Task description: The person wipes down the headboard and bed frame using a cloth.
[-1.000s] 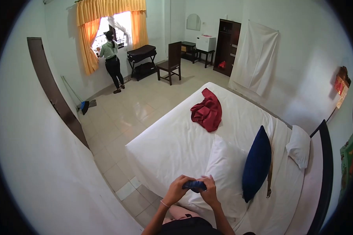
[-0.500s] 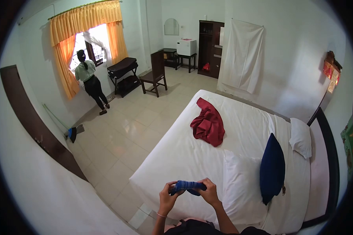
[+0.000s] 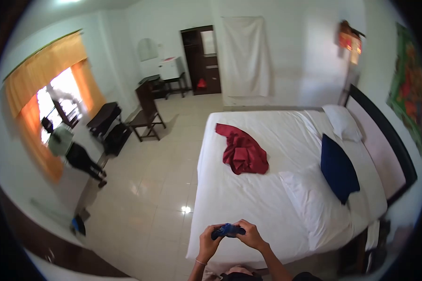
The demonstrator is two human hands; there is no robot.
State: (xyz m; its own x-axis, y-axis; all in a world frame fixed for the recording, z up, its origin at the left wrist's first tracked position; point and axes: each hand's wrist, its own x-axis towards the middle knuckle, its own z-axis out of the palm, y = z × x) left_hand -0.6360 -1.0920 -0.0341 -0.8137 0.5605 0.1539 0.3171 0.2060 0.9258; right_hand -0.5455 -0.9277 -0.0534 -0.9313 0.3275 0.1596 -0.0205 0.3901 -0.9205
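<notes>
In front of my body, both hands hold a small bundled blue cloth [image 3: 228,230] with lighter stripes, over the near edge of the bed. My left hand [image 3: 210,242] is closed on its left end, and my right hand [image 3: 250,235] grips the right end. The fingers partly cover the bundle, so its exact kind is not clear. Beyond my hands, a crumpled dark red cloth [image 3: 244,153] lies on the white bed sheet [image 3: 253,199]. A white pillow [image 3: 316,203] and a dark blue pillow [image 3: 337,166] lie to the right.
At the left, another person [image 3: 72,147] stands by the window with orange curtains [image 3: 44,98]. A wooden chair [image 3: 147,112] and a black rack [image 3: 109,124] stand beyond the tiled floor [image 3: 145,201]. A broom [image 3: 78,225] leans near the door [image 3: 37,234].
My view has turned to the right, so the room appears shifted left and tilted. Both hands still hold the blue cloth, which looks more bunched up between them. The red cloth has stayed put.
</notes>
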